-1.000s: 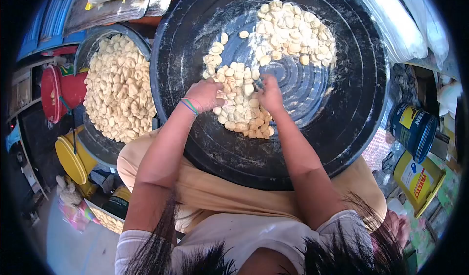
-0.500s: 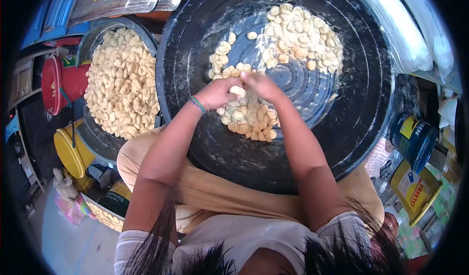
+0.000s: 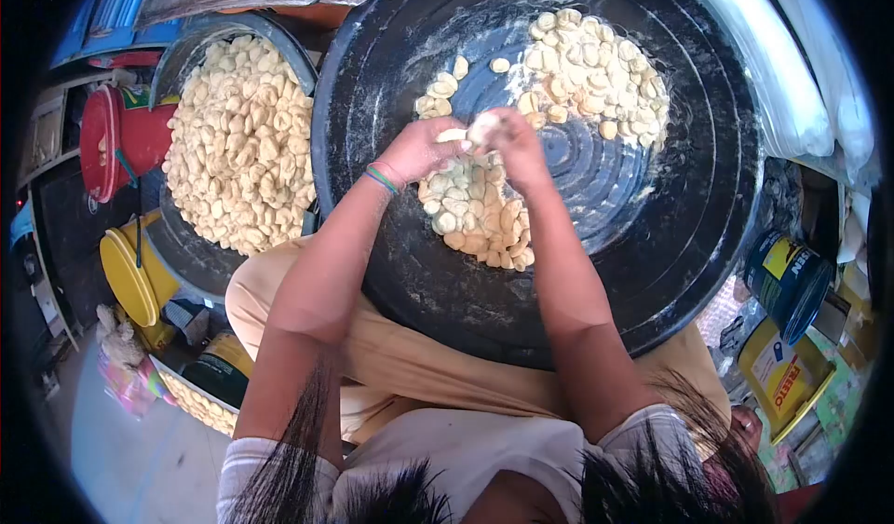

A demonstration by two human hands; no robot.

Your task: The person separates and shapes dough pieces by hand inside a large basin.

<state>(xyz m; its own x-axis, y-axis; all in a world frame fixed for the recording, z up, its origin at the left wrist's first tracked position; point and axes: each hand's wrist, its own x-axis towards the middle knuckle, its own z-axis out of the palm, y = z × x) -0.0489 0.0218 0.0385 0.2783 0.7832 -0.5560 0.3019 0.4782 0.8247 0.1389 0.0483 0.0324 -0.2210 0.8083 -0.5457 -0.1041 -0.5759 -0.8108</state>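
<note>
Fingers of the left hand [image 3: 414, 154] pinch a pale dough disc [image 3: 451, 136], the blurred right hand [image 3: 527, 159] grips another disc [image 3: 483, 129], over the black basin [image 3: 438, 302], nearer its left rim; light pressure should spare their shape.

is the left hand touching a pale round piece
Touching. The head view shows the left hand with a pale piece pinched between thumb and fingers.

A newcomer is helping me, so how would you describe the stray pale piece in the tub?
Find the big round black tub in front of the person. In its far half, look between the large pale pile on the right and the small cluster on the left. The pale piece there lies alone, touching none.
</note>
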